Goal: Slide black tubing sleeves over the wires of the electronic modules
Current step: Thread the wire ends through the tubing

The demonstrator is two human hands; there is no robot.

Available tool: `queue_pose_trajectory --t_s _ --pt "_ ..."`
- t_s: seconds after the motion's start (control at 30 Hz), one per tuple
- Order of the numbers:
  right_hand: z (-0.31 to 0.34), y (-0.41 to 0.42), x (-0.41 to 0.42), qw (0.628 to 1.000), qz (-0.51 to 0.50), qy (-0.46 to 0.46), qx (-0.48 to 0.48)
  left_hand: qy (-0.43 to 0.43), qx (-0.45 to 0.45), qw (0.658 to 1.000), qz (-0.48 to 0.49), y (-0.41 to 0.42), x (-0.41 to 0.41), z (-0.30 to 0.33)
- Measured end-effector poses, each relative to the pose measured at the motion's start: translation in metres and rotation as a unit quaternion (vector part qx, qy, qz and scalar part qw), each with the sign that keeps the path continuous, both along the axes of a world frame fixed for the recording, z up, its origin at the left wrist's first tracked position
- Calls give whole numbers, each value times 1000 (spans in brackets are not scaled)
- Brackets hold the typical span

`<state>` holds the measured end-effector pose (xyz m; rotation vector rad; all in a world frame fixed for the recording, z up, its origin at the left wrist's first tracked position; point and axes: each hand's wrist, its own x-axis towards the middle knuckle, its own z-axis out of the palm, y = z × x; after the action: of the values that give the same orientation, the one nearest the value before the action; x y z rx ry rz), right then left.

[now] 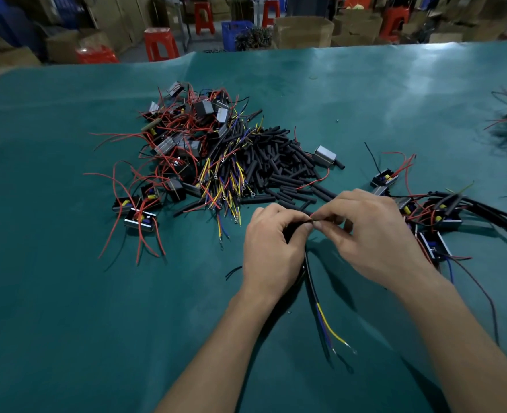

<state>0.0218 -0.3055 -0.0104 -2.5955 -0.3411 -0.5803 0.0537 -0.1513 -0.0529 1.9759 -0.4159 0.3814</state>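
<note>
While the black sleeve (295, 231) is being held level just above the worktop (67, 293), the left hand (271, 248) is pinching it between thumb and curled fingers, with its open end facing right. The right hand (374, 234) is pinching a red wire tip (312, 216) between thumb and forefinger and is meeting the sleeve mouth, so the two hands are nearly touching at the fingertips. This close grip is probably keeping the limp wire stiff enough to enter the bore. Below the left hand, sleeved leads (313, 281) are hanging toward the person, ending in bare yellow and blue wires (331, 329); which module they belong to cannot be told.

Just beyond the hands, the loose pile of black sleeves (279, 165) is lying within easy reach. To its left, the heap of unsleeved modules (183, 135) with red wires is waiting. To the right, modules already carrying sleeves (443, 216) are lying apart, which appears to be keeping finished work separated. Threading appears to be only starting on this wire.
</note>
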Motion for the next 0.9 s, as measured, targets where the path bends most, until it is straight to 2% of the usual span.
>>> queue_pose_trajectory --t_s 0.17,0.23,0.3,0.33,0.4,0.43,0.47,0.5,0.53,0.6,0.63,0.67,0.73,0.9 --pt "-1 6 -2 999 -36 25 8 -11 10 1000 -2 1 -1 0" --pt "-2 8 -2 994 -82 48 57 -22 23 999 -8 0 -2 0" --pt "-5 11 2 972 -145 100 157 -38 30 999 -9 0 -3 0" --pt "-5 13 4 945 -169 144 240 -45 33 998 -11 -1 -3 0" --pt "-5 18 6 855 -174 232 429 -55 35 998 -13 -1 -3 0" --pt "-3 19 6 812 -163 262 495 -57 32 998 -11 -1 -3 0" --pt "-2 18 6 789 -148 280 527 -58 30 998 -9 0 -3 0" --pt "-1 18 6 790 -133 282 528 -56 28 998 -6 0 -3 1" --pt "0 15 5 825 -121 263 486 -53 26 998 -3 0 -3 0" --pt "0 7 2 937 -113 162 289 -44 22 999 2 1 -2 0" --pt "1 2 2 971 -103 99 194 -39 21 999 3 1 -2 -1" --pt "2 -1 0 986 -81 57 135 -35 19 999 3 1 -2 0" --pt "3 -3 -1 996 -31 31 78 -32 16 999 4 1 -2 -1" --pt "2 -4 0 1000 -2 -18 17 -34 15 999 3 0 -1 -1"
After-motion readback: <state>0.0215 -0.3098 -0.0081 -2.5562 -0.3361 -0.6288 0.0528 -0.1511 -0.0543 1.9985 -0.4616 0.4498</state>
